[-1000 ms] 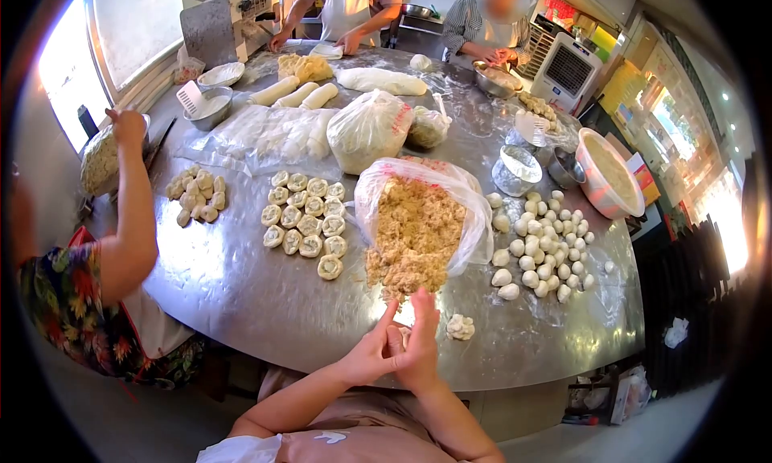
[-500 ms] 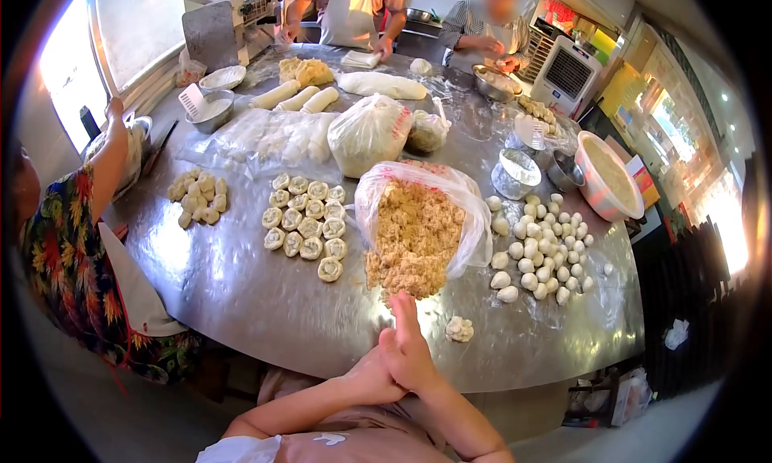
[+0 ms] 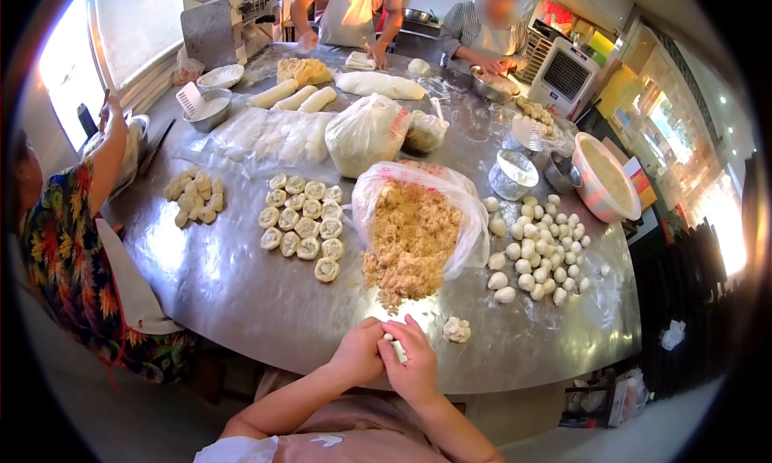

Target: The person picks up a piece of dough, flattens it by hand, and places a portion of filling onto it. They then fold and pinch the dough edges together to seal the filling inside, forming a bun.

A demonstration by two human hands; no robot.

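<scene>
Item: dough piece [image 3: 389, 337], small and white. It is pinched between both hands at the near edge of the table, and only a sliver shows between the fingertips.

Left hand [image 3: 358, 354]: fingers curled in, tips closed on the dough piece, wrist over the table rim.

Right hand [image 3: 414, 362]: fingers bent over, also closed on the dough piece and touching the left hand.

Table [image 3: 241, 294]: rounded steel top dusted with flour.

Loose dough lump [image 3: 457, 329]: ragged, lying on the table just right of the hands.

Bag of crumbly filling [image 3: 414, 230]: clear plastic, mouth open toward the hands, tan crumbs spilling onto the steel just beyond them.

Spiral dough rounds [image 3: 301, 226]: flattened, set in rows left of the bag.

Small dough chunks [image 3: 191, 196]: a loose heap farther left.

Dough balls [image 3: 539, 250]: smooth and white, clustered right of the bag.

Metal bowl [image 3: 515, 174] and pink basin [image 3: 607, 178]: beyond the balls, the basin at the table's right edge.

Tied plastic bag [image 3: 368, 133] and plastic sheet [image 3: 265, 137]: mid-table, with pale dough under the sheet.

Dough logs [image 3: 293, 96]: at the far end.

Persons: one in a floral top [image 3: 72, 262] at the left rim with an arm raised, and two at the far end [image 3: 346, 13], [image 3: 490, 29] with hands on the table.
</scene>
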